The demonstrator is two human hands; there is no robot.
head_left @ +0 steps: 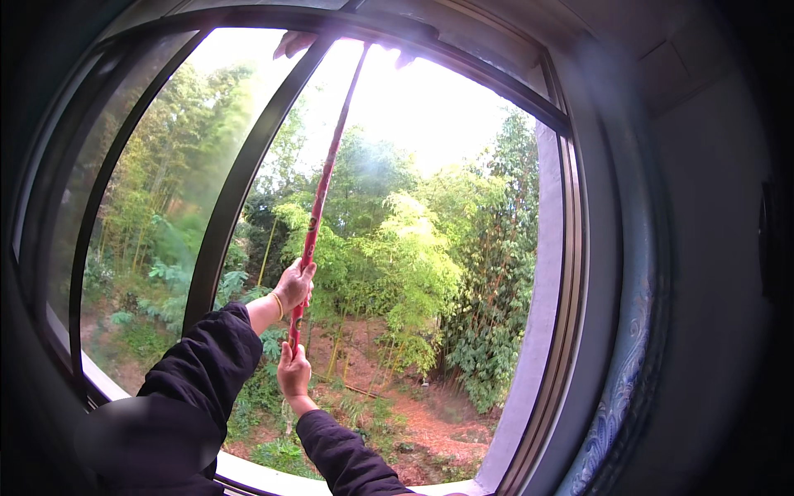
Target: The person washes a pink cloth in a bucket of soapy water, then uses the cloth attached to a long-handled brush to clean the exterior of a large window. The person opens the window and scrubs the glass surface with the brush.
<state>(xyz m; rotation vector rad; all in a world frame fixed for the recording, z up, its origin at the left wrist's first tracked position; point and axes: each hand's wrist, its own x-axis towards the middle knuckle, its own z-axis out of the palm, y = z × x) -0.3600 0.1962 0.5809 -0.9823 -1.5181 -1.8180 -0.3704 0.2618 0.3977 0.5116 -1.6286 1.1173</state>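
Observation:
A long red patterned pole (321,192) rises at a slight tilt in front of an open window section. My left hand (294,286), with a yellow band at the wrist, is closed round the pole's lower part. Below it, my right hand (294,374) grips the pole near its bottom end. The pole's upper end reaches the top bar of the window frame (397,31), where glare hides detail. Dark cloth-like pieces (294,44) show at that height, on both sides of the pole; what they belong to is unclear.
Sliding glass panes (149,186) in dark frames stand at the left, with an upright frame bar (239,180) close to my left arm. A blue patterned curtain (620,397) hangs at the right. The pale window sill (267,474) runs below; bamboo and trees (403,248) grow outside.

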